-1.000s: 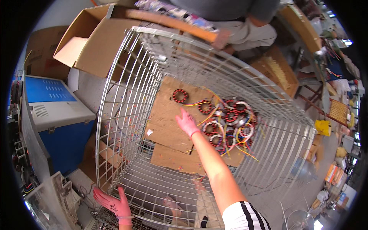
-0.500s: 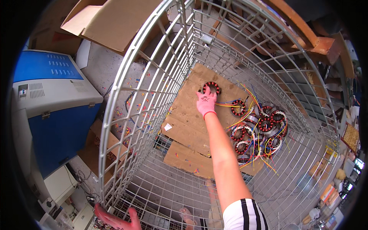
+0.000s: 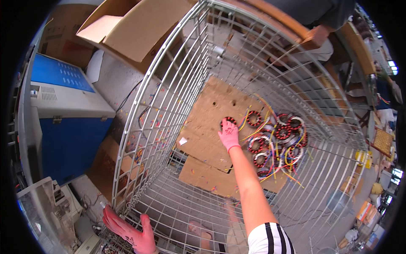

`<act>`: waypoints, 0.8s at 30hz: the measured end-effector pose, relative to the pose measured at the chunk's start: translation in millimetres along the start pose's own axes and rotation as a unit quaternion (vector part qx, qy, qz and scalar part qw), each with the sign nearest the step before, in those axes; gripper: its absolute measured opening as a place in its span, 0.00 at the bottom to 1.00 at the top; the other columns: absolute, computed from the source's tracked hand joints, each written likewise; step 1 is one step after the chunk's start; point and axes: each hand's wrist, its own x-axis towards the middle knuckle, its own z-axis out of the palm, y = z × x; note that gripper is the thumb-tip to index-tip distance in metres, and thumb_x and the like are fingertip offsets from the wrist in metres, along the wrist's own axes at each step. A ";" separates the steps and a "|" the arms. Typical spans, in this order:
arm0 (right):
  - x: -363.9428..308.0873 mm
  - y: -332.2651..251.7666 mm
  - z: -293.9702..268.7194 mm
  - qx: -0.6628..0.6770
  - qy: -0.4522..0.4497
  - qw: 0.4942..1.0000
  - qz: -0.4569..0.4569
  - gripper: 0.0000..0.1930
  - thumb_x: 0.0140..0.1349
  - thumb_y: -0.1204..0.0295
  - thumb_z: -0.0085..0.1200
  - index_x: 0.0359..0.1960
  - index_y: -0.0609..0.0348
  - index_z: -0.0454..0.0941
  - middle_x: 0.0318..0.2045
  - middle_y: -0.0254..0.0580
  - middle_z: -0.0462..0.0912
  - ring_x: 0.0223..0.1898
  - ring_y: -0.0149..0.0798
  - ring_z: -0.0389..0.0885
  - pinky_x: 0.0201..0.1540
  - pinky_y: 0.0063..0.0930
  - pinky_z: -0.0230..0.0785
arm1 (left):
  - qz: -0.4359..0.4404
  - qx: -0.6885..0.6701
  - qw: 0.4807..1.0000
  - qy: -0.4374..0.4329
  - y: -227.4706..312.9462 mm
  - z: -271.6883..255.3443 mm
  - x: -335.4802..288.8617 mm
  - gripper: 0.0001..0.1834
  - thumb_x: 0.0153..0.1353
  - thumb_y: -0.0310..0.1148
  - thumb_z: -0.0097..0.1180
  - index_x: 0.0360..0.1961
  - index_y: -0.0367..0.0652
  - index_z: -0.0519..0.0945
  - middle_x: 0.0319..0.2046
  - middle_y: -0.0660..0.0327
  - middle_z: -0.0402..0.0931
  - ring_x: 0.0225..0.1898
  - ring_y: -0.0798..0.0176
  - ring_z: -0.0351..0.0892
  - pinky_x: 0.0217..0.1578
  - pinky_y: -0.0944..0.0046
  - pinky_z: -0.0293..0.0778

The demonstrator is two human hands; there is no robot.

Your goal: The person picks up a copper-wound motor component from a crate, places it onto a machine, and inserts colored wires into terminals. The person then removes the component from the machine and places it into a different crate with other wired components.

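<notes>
My right hand (image 3: pixel 229 134), in a pink glove, reaches down into a wire cage (image 3: pixel 139 99). Its fingers grip a ring-shaped motor stator (image 3: pixel 229 120) with red and black windings, resting on the cardboard (image 3: pixel 203 139) on the cage floor; the hand hides part of the ring. Just to its right lies another stator (image 3: pixel 254 119) with coloured leads. Farther right, several stators (image 3: pixel 283 132) are heaped together among yellow, blue, white and red wires. At the lower left, my gloved left hand (image 3: pixel 129 233) is open beside the near cage rim, fingers stretched and thumb apart.
A blue and grey machine (image 3: pixel 67 135) stands outside the cage on the left. Beyond the far left mesh is an open cardboard box (image 3: pixel 139 31). At the far side a person's hand (image 3: pixel 317 37) rests by an orange-brown wooden edge. Wire scraps litter the floor.
My right hand has drawn the stator nearer across the cardboard, toward the heap. My left hand has come further into view with its fingers extended. A person's hand and dark sleeve now show at the far side.
</notes>
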 end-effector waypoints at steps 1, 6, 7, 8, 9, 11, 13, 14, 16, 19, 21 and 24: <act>5.2 -13.6 -1.6 -0.015 -0.039 0.999 0.032 0.42 0.49 0.56 0.63 0.62 0.60 0.58 0.49 0.47 0.72 0.51 0.42 0.72 0.55 0.38 0.62 | -0.012 -0.007 1.000 0.001 3.0 1.2 2.4 0.46 0.60 0.54 0.51 0.68 0.33 0.48 0.66 0.45 0.49 0.66 0.40 0.47 0.65 0.43 0.42; 23.6 -10.3 42.7 0.057 0.050 0.981 0.181 0.41 0.50 0.61 0.62 0.63 0.64 0.56 0.46 0.51 0.75 0.49 0.48 0.75 0.55 0.41 0.61 | -0.013 -0.036 0.999 0.014 4.3 8.2 5.3 0.47 0.59 0.55 0.51 0.67 0.33 0.49 0.66 0.45 0.50 0.66 0.43 0.48 0.64 0.45 0.43; 21.1 -6.9 42.1 0.077 0.060 0.979 0.178 0.40 0.50 0.63 0.61 0.62 0.64 0.56 0.45 0.52 0.76 0.48 0.49 0.75 0.55 0.42 0.62 | -0.014 -0.035 0.999 0.011 2.2 8.2 3.2 0.47 0.59 0.55 0.51 0.67 0.33 0.49 0.66 0.45 0.50 0.66 0.43 0.48 0.64 0.45 0.43; 21.1 -6.8 38.4 0.100 0.073 0.977 0.174 0.38 0.50 0.65 0.60 0.62 0.65 0.57 0.43 0.52 0.77 0.46 0.50 0.76 0.54 0.43 0.62 | -0.013 -0.037 0.999 0.011 1.0 7.5 2.6 0.47 0.59 0.55 0.51 0.67 0.33 0.49 0.66 0.45 0.50 0.66 0.43 0.48 0.64 0.45 0.43; 15.0 -2.3 30.2 0.158 0.106 0.970 0.154 0.37 0.50 0.67 0.59 0.61 0.66 0.57 0.42 0.53 0.77 0.45 0.52 0.76 0.53 0.43 0.63 | -0.011 -0.025 1.000 0.004 0.6 7.0 4.5 0.47 0.59 0.55 0.51 0.67 0.32 0.49 0.65 0.44 0.51 0.65 0.41 0.50 0.64 0.43 0.44; -8.2 8.9 3.4 0.333 0.091 0.922 0.173 0.35 0.51 0.70 0.59 0.59 0.69 0.58 0.38 0.50 0.79 0.43 0.45 0.78 0.48 0.41 0.68 | -0.012 -0.008 1.000 -0.010 4.9 -0.4 10.1 0.47 0.60 0.54 0.52 0.67 0.31 0.49 0.64 0.43 0.52 0.63 0.38 0.52 0.63 0.39 0.46; -49.2 26.9 -52.1 0.664 0.033 0.714 0.218 0.32 0.54 0.68 0.62 0.57 0.67 0.62 0.38 0.43 0.80 0.41 0.36 0.79 0.44 0.33 0.71 | 0.048 -0.024 0.998 0.033 -5.4 9.4 7.5 0.46 0.59 0.52 0.53 0.67 0.31 0.49 0.64 0.43 0.52 0.63 0.36 0.52 0.64 0.38 0.44; -74.6 18.3 -100.1 0.759 0.038 0.620 0.194 0.28 0.57 0.66 0.62 0.55 0.65 0.65 0.36 0.38 0.79 0.38 0.31 0.79 0.40 0.25 0.72 | 0.092 -0.021 0.993 0.070 -16.1 13.5 1.3 0.46 0.58 0.51 0.54 0.67 0.32 0.49 0.65 0.44 0.52 0.63 0.36 0.51 0.65 0.39 0.43; -132.7 3.2 -160.8 0.835 -0.032 0.487 0.256 0.15 0.59 0.66 0.59 0.45 0.59 0.74 0.38 0.35 0.77 0.37 0.32 0.78 0.47 0.36 0.74 | 0.064 -0.044 0.995 0.070 -15.7 2.4 -1.0 0.45 0.57 0.50 0.56 0.67 0.35 0.50 0.65 0.44 0.52 0.65 0.38 0.50 0.66 0.40 0.41; -224.8 -19.6 -243.0 0.905 -0.055 0.397 0.143 0.08 0.63 0.68 0.54 0.38 0.59 0.74 0.27 0.38 0.76 0.33 0.33 0.78 0.56 0.47 0.70 | 0.029 -0.090 0.995 0.039 -15.2 -7.5 -5.1 0.42 0.57 0.48 0.56 0.66 0.36 0.54 0.65 0.44 0.53 0.67 0.40 0.49 0.66 0.42 0.40; -281.1 -53.7 -301.8 0.916 -0.043 0.390 0.086 0.08 0.63 0.67 0.55 0.36 0.58 0.74 0.22 0.37 0.76 0.31 0.34 0.79 0.56 0.44 0.70 | 0.015 -0.125 0.992 0.001 -17.3 -18.6 -11.6 0.38 0.59 0.48 0.55 0.65 0.38 0.59 0.65 0.45 0.53 0.67 0.42 0.49 0.67 0.44 0.40; -368.5 -93.1 -374.5 0.951 -0.073 0.273 0.124 0.08 0.63 0.66 0.54 0.38 0.56 0.76 0.28 0.36 0.81 0.35 0.36 0.81 0.56 0.41 0.69 | 0.069 -0.578 0.800 -0.147 -9.9 -73.5 -80.7 0.26 0.64 0.41 0.51 0.58 0.36 0.69 0.58 0.48 0.67 0.62 0.51 0.62 0.64 0.53 0.55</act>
